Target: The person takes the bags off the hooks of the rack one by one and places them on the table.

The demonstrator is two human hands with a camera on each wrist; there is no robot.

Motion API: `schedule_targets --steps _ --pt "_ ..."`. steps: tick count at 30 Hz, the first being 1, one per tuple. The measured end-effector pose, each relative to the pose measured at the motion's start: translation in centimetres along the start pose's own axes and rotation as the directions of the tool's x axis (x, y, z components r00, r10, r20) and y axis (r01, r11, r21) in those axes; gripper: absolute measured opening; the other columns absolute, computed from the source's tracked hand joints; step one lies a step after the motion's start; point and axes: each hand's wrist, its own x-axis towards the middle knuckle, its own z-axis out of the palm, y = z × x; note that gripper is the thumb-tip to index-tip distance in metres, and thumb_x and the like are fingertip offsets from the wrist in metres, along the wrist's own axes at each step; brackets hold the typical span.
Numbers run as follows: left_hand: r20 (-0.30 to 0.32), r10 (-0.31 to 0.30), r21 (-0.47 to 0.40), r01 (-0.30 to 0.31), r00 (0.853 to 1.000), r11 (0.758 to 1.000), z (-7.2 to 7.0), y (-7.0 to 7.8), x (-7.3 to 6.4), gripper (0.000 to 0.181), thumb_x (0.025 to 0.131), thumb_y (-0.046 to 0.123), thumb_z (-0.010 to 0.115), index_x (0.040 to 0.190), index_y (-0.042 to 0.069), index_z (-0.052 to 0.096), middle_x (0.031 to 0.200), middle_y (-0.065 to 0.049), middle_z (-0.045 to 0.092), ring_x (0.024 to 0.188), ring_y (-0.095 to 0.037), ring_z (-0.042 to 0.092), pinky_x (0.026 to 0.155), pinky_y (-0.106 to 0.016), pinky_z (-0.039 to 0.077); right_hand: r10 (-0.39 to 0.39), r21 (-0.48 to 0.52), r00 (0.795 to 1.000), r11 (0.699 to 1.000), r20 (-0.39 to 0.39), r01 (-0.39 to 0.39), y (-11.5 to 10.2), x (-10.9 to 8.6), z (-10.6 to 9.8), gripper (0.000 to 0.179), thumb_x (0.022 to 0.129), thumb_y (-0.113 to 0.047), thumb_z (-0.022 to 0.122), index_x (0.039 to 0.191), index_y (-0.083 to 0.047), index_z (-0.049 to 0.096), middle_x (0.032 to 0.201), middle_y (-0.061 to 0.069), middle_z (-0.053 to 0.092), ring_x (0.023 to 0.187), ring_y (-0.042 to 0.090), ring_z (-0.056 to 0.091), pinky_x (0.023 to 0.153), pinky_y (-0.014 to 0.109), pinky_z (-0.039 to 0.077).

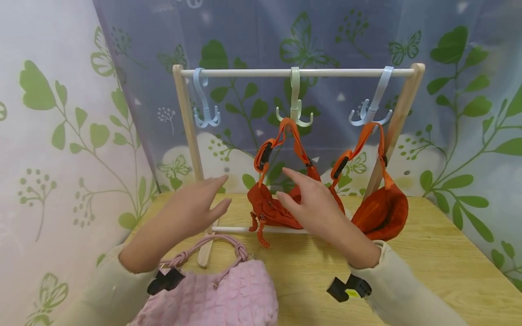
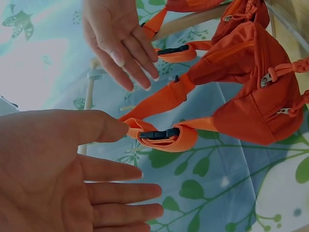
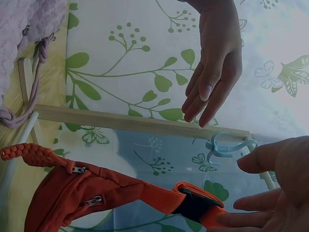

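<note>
My left hand hovers over the table, left of the middle orange waist bag, its fingers extended and holding nothing. In front of that bag is my right hand, also with extended fingers and covering part of it. The bag hangs by its strap from the pale green hook. A second orange waist bag hangs from the right blue hook. In the left wrist view, the left thumb appears near the rolled strap with a black buckle; whether they touch I cannot tell.
A pink quilted handbag with a knotted handle lies at the table's front left. The wooden rack has a white top bar; a light blue hook on its left bears no bag. Leaf-print cloth hangs behind.
</note>
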Motion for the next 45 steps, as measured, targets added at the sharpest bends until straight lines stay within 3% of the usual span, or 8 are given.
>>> schedule_targets --steps 4,10,16,19,22,27,33,45 --pt "-0.029 0.017 -0.015 -0.017 0.999 1.000 -0.5 0.2 0.6 0.056 0.100 0.027 0.053 0.147 -0.001 0.039 0.140 -0.020 0.051 0.127 -0.037 0.050 0.103 -0.051 0.041 -0.010 -0.013 1.000 1.000 -0.018 0.010 -0.1 0.5 -0.9 0.060 0.097 -0.030 0.060 0.150 -0.012 0.038 0.063 0.004 0.051 0.036 0.015 0.031 0.048 0.032 0.036" --pt "-0.086 0.040 -0.005 -0.041 0.995 0.999 -1.5 0.4 1.5 0.055 0.100 0.026 0.052 0.147 0.002 0.038 0.141 -0.018 0.051 0.123 -0.037 0.054 0.097 -0.051 0.046 -0.010 -0.035 0.999 0.999 -0.044 0.009 -0.1 1.2 -2.0 0.060 0.098 -0.030 0.058 0.151 -0.012 0.036 0.053 0.004 0.047 0.036 0.016 0.034 0.047 0.032 0.037" --pt "-0.166 0.097 -0.016 -0.101 0.981 0.995 -2.5 1.1 2.8 0.055 0.099 0.027 0.054 0.147 0.003 0.040 0.142 -0.016 0.050 0.123 -0.034 0.054 0.098 -0.050 0.046 -0.004 -0.050 0.998 0.999 -0.068 0.001 0.4 2.1 -2.8 0.058 0.098 -0.029 0.058 0.149 -0.009 0.038 0.078 0.010 0.059 0.040 0.016 0.036 0.049 0.032 0.037" --pt "-0.228 0.135 -0.028 -0.146 0.964 0.989 -3.0 1.6 3.5 0.054 0.099 0.027 0.054 0.146 0.003 0.042 0.142 -0.016 0.051 0.124 -0.034 0.053 0.101 -0.049 0.045 0.013 -0.056 0.997 0.998 -0.075 -0.017 0.7 2.5 -3.1 0.058 0.099 -0.030 0.057 0.150 -0.009 0.038 0.118 0.016 0.062 0.043 0.018 0.040 0.053 0.034 0.039" --pt "-0.276 0.170 -0.043 -0.189 0.946 0.981 -3.3 2.0 4.2 0.052 0.099 0.026 0.054 0.145 0.004 0.044 0.140 -0.017 0.052 0.125 -0.034 0.053 0.101 -0.049 0.045 0.031 -0.064 0.996 0.997 -0.088 -0.037 0.9 2.8 -3.3 0.060 0.098 -0.032 0.057 0.150 -0.009 0.037 0.144 0.016 0.049 0.057 0.022 0.056 0.066 0.039 0.045" --pt "-0.346 0.231 -0.035 -0.258 0.909 0.966 -3.9 2.4 5.5 0.051 0.099 0.024 0.056 0.144 0.003 0.045 0.140 -0.017 0.052 0.130 -0.033 0.049 0.104 -0.047 0.042 0.031 -0.056 0.985 0.998 -0.167 -0.041 1.2 3.7 -3.6 0.057 0.097 -0.032 0.059 0.146 -0.006 0.043 0.142 0.015 0.051 0.088 0.031 0.066 0.084 0.046 0.050" --pt "-0.455 0.273 -0.030 -0.320 0.848 0.947 -4.6 2.8 7.3 0.049 0.098 0.022 0.057 0.141 0.000 0.048 0.140 -0.017 0.053 0.130 -0.030 0.049 0.105 -0.043 0.042 0.023 -0.066 0.965 0.997 -0.260 -0.042 1.5 4.9 -4.1 0.054 0.096 -0.030 0.063 0.141 -0.003 0.050 0.136 0.017 0.056 0.120 0.035 0.055 0.099 0.050 0.044" --pt "-0.544 0.274 -0.020 -0.339 0.793 0.940 -5.8 2.9 10.3 0.048 0.097 0.019 0.059 0.138 -0.002 0.050 0.138 -0.017 0.054 0.123 -0.030 0.055 0.103 -0.040 0.044 0.077 -0.096 0.973 0.990 -0.218 -0.099 2.4 6.7 -4.3 0.059 0.095 -0.037 0.063 0.141 -0.004 0.049 0.137 0.017 0.055 0.121 0.035 0.054 0.098 0.051 0.045"
